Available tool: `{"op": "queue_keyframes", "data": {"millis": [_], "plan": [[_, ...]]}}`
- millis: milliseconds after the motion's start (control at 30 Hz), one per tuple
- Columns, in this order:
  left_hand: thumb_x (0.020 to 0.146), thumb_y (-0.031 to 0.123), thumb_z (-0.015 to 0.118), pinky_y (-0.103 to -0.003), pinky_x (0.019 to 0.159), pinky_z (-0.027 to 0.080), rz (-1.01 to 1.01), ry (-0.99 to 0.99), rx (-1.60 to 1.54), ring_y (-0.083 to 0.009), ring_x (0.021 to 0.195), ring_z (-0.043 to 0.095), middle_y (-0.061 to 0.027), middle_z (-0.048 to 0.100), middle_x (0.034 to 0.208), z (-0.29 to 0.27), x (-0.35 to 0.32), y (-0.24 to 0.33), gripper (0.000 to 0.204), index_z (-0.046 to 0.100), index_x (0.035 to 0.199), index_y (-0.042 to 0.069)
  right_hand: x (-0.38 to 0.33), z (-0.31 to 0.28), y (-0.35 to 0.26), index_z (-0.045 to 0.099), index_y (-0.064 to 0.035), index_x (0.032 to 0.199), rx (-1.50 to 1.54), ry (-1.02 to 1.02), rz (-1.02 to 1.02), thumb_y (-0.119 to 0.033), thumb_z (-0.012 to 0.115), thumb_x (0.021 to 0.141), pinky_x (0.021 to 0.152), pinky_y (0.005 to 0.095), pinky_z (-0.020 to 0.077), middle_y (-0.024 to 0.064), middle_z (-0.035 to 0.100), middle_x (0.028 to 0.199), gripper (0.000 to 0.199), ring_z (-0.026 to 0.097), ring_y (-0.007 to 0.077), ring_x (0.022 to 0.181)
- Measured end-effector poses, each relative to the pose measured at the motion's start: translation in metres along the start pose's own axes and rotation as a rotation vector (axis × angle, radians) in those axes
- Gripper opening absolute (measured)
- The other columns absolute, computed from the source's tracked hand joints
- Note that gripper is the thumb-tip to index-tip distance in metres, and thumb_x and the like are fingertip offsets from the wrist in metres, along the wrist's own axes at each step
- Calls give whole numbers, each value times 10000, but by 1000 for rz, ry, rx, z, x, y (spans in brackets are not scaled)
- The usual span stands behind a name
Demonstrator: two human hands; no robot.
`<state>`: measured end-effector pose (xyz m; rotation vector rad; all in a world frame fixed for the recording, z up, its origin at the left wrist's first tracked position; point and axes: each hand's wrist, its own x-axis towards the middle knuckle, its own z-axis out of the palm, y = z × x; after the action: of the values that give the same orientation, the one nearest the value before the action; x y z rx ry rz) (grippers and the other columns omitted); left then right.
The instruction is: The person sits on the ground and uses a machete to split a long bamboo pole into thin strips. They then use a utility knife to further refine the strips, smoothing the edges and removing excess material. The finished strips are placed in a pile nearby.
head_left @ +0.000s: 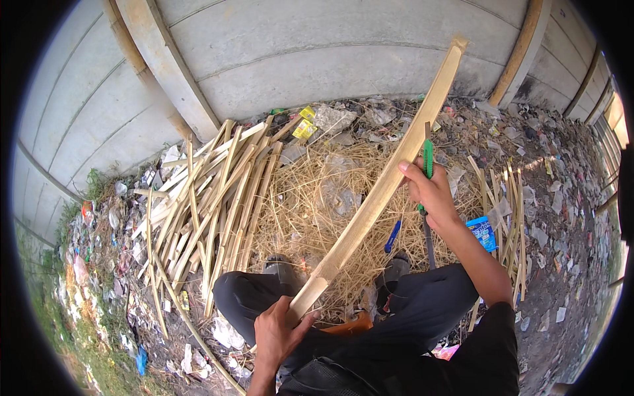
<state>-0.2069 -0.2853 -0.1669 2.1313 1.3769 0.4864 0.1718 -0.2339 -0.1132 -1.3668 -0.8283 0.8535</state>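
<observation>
A long split bamboo piece (396,165) slants from my lap up toward the wall, its pale hollow inner face showing. My left hand (279,333) is closed around its lower end. My right hand (429,195) grips a green-handled cutter (428,158), with a narrow dark blade end pointing up beside the bamboo's right edge. The right thumb rests against the bamboo. Beneath that hand a long thin dark metal strip (430,245) reaches down toward my right knee; whether it joins the green tool cannot be made out. A blue cutter (393,236) lies on the shavings between my feet.
Split bamboo strips (218,191) are heaped on the left, with more strips (514,231) at the right. Bamboo shavings (304,198) cover the ground ahead. A blue packet (482,233) lies beside my right knee. Litter surrounds me, and a concrete wall (317,59) stands beyond.
</observation>
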Motion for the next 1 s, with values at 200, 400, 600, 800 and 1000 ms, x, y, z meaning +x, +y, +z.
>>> {"op": "queue_keyframes", "data": {"millis": [200,400,600,800,1000], "plan": [[729,456,937,-380,724,576,106,-112,-215,-319,800,767,-163,737,797,-14,34,25,741,604,1219,12,-6,5,-16,654,-43,857,43,5,-30,-259,697,1002,448,241,200,-86,439,604,263,301,-7,483],[790,402,919,-351,635,566,42,-347,-333,-208,670,737,-119,728,745,-24,51,48,654,626,1170,-42,-10,-3,-24,638,-46,874,11,-12,-77,-280,687,1013,448,243,193,-96,414,594,276,287,-1,478],[838,360,892,-341,601,535,-181,-294,-561,-143,617,666,-117,696,693,-2,57,49,521,692,1074,-58,-7,-15,-11,613,-59,970,86,133,-290,-454,528,1081,474,238,229,-63,426,641,419,313,25,512],[788,321,934,-313,613,534,-83,-177,-544,-120,678,663,-98,728,776,6,64,43,543,695,1105,-51,-57,4,9,661,-46,1092,-671,-244,-838,-391,631,1033,504,312,501,71,679,736,351,657,167,557],[742,238,969,-256,592,506,-105,-185,-742,-64,688,629,-62,739,839,4,72,48,569,677,1148,-34,-87,34,16,697,-91,1111,-859,-460,-875,-376,723,966,512,333,551,64,748,825,320,706,208,574]]}}
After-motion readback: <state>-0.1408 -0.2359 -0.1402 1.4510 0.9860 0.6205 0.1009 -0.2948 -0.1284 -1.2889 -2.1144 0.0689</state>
